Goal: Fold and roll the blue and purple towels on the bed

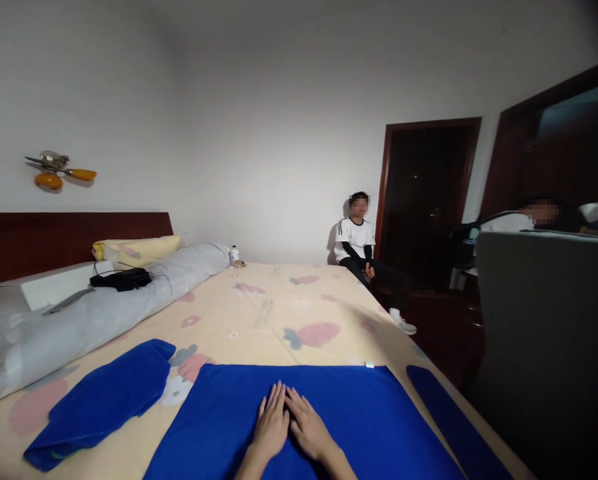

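A blue cloth [363, 420] lies spread flat on the bed, with a small white tag at its far edge. My left hand [273, 420] rests flat on the middle of it, fingers stretched forward. Beside it my right hand [306, 423] also lies flat on the cloth, its fingertips close to those of the left. Neither hand holds anything. To the left lies a crumpled blue cloth [109, 400], and to the right a narrow folded blue cloth [453, 420] runs along the bed's edge.
The bed [279, 300] has a carrot-patterned sheet. A long grey roll [109, 333], a white box [53, 287], a black item [121, 279] and a small bottle [234, 255] line its left side. One person [356, 233] sits at the far right corner; another is behind a grey panel [549, 320].
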{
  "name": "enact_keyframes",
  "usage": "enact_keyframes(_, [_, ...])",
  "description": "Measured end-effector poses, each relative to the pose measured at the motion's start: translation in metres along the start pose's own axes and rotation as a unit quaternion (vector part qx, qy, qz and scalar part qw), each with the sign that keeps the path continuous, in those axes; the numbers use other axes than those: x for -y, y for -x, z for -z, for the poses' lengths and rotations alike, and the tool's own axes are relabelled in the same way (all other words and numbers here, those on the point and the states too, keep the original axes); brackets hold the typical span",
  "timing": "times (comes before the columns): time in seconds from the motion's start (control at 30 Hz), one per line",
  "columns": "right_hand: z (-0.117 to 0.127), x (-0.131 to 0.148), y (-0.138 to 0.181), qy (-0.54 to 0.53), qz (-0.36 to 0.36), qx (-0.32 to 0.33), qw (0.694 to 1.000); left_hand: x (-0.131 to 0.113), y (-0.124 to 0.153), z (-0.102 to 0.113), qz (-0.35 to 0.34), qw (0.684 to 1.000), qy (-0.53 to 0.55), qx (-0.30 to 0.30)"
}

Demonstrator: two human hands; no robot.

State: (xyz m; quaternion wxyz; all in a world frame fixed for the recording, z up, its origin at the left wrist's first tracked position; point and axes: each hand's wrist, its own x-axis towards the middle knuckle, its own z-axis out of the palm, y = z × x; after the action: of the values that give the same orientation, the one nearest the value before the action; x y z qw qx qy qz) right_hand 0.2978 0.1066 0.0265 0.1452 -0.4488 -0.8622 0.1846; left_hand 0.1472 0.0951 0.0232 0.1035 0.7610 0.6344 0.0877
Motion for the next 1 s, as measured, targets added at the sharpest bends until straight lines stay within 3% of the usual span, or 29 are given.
enact_keyframes(0.07, [0.001,-0.005,-0.013,0.030,-0.012,-0.005,0.999,-0.001,-0.016,-0.004,0.019,1.000,-0.009,-0.001])
enact_keyframes(0.13, [0.008,-0.024,-0.015,0.053,-0.045,-0.020,0.997,0.015,-0.026,-0.002,0.043,0.999,-0.024,-0.020])
enact_keyframes(0.43, [0.069,-0.160,0.043,0.115,-0.238,-0.066,0.962,0.164,-0.020,0.047,0.197,0.978,-0.062,-0.036])
enact_keyframes(0.57, [0.082,-0.207,0.071,0.145,-0.331,-0.089,0.928,0.200,-0.011,0.056,0.240,0.967,-0.078,-0.045])
enact_keyframes(0.7, [0.087,-0.227,0.083,0.175,-0.379,-0.122,0.901,0.211,-0.009,0.059,0.246,0.964,-0.088,-0.044])
enact_keyframes(0.83, [0.091,-0.213,0.077,0.187,-0.372,-0.143,0.898,0.203,-0.017,0.068,0.249,0.962,-0.103,-0.040])
enact_keyframes(0.9, [0.087,-0.191,0.064,0.191,-0.341,-0.151,0.908,0.184,-0.025,0.068,0.229,0.966,-0.109,-0.046])
enact_keyframes(1.0, [0.065,-0.140,0.028,0.173,-0.238,-0.131,0.947,0.131,-0.041,0.053,0.145,0.983,-0.105,-0.048])
